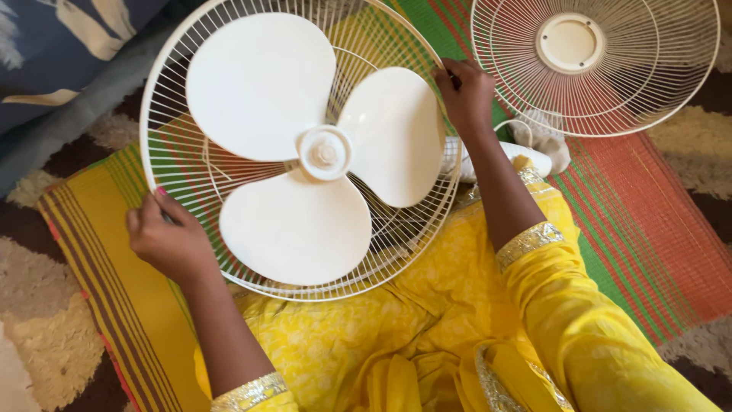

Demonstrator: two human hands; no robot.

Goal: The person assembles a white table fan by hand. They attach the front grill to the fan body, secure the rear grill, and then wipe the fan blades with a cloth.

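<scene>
Head view: the white fan guard [177, 164] with its three-blade propeller [320, 152] sits tilted over the lap, left hand [166, 240] clamped on its lower-left rim, right hand [467, 93] pinching the right rim. Probably light, springy wire (blades look brittle), so the rim is the safest hold. The front grille [671, 69] lies apart on the striped mat [648, 221].

Round white wire fan guard [229, 252] top rim cut by frame edge; second white wire grille [610, 91] cropped at top too; left hand [169, 243] fingertips hidden behind rim; fan body under guard mostly hidden; small white object [534, 152] partly hidden behind right hand [465, 95], unclear
</scene>
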